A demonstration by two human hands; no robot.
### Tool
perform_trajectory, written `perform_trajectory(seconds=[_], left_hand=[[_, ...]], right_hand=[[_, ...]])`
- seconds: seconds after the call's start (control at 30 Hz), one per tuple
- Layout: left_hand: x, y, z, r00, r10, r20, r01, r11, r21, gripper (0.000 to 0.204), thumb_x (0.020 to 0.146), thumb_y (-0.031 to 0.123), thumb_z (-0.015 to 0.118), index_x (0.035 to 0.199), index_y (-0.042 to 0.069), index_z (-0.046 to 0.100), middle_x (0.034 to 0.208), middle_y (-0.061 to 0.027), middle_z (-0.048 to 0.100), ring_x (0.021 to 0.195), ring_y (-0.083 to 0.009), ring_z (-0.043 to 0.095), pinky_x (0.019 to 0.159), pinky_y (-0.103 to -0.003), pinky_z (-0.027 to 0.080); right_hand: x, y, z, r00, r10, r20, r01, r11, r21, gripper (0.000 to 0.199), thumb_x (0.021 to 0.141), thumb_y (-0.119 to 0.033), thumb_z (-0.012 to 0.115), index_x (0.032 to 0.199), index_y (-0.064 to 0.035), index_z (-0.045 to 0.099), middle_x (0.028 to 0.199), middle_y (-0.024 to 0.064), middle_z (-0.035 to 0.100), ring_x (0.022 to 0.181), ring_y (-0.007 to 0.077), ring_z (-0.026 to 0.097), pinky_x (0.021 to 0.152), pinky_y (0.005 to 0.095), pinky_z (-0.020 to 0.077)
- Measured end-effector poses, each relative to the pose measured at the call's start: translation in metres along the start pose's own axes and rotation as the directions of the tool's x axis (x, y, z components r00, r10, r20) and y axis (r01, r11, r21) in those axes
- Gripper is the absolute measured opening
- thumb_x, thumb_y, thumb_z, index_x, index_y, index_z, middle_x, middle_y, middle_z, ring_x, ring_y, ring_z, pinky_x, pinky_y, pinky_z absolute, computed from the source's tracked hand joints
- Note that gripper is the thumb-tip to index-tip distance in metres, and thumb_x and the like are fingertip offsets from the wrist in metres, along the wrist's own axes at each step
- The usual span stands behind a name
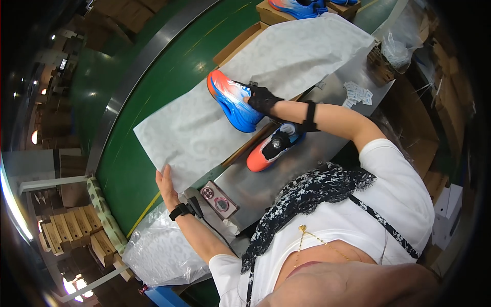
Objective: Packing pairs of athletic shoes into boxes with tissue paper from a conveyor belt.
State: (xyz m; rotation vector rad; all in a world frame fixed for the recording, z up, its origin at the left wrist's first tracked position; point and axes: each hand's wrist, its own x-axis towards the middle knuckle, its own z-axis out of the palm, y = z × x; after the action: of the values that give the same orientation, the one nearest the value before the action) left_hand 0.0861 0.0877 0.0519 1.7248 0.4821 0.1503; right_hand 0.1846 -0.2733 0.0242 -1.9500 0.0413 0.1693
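My right hand (262, 101), in a black fingerless glove, grips a blue, white and orange-red sneaker (236, 110) around its collar. The shoe lies on its side over a large sheet of white patterned paper (184, 134). At the sheet's near left corner, my left hand (166, 188) rests with fingers stretched out, touching the paper's edge. A second sneaker (260, 157) of the same colours stands on the metal table close to me, with a black item in its opening. Beneath the paper, part of an open cardboard shoebox (240, 45) shows.
A phone with a pink rim (219, 199) lies near my left forearm. Small white labels (357, 94) are scattered at the table's right. Beyond the table runs a green conveyor belt (153, 97) with a metal rail. More blue sneakers (299, 7) sit on a box at the far side.
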Motion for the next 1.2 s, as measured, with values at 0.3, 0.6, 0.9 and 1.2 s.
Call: perform_trajectory(seconds=[0.3, 0.6, 0.9, 1.2], left_hand=[[0.002, 0.034, 0.128, 0.832, 0.331, 0.445, -0.243, 0.939, -0.244, 0.039, 0.082, 0.019, 0.054, 0.115, 0.0, 0.043, 0.115, -0.0116, 0.047, 0.094, -0.0154, 0.052, 0.079, -0.025, 0.04], [0.022, -0.033, 0.168, 0.708, 0.056, 0.704, -0.616, 0.536, 0.577, 0.039, 0.077, 0.038, 0.053, 0.107, 0.014, 0.058, 0.13, -0.0153, 0.032, 0.116, -0.037, 0.033, 0.092, -0.051, 0.028], [0.001, -0.014, 0.168, 0.724, -0.002, 0.69, -0.455, 0.751, 0.479, 0.052, 0.072, 0.039, 0.061, 0.108, 0.004, 0.053, 0.113, -0.019, 0.048, 0.103, -0.0321, 0.048, 0.085, -0.042, 0.039], [-0.116, 0.0, 0.153, 0.746, 0.268, 0.609, -0.515, 0.812, 0.274, 0.063, 0.058, 0.019, 0.074, 0.108, -0.002, 0.042, 0.098, -0.018, 0.053, 0.087, -0.0294, 0.055, 0.076, -0.035, 0.042]], right_hand=[[0.013, -0.001, 0.121, 0.709, -0.324, 0.626, 0.6, 0.744, -0.295, 0.054, 0.065, -0.014, 0.053, 0.119, -0.0119, 0.044, 0.114, 0.0141, 0.05, 0.105, 0.0226, 0.048, 0.088, 0.036, 0.0361], [-0.014, 0.068, -0.017, 0.883, -0.47, -0.012, 0.407, 0.777, -0.479, 0.031, 0.072, -0.025, 0.057, 0.095, -0.005, 0.053, 0.098, 0.0166, 0.05, 0.093, 0.0303, 0.05, 0.079, 0.0427, 0.038], [-0.116, 0.106, -0.048, 0.696, -0.614, 0.374, 0.662, 0.346, -0.664, 0.021, 0.066, -0.03, 0.059, 0.065, -0.0092, 0.059, 0.063, 0.0006, 0.056, 0.092, 0.0179, 0.046, 0.08, 0.05, 0.0296], [-0.097, -0.011, -0.03, 0.368, -0.779, 0.508, 0.914, 0.204, -0.35, 0.007, 0.061, -0.014, 0.053, 0.058, -0.0082, 0.054, 0.061, 0.0032, 0.051, 0.08, 0.0159, 0.051, 0.085, 0.0521, 0.0289]])
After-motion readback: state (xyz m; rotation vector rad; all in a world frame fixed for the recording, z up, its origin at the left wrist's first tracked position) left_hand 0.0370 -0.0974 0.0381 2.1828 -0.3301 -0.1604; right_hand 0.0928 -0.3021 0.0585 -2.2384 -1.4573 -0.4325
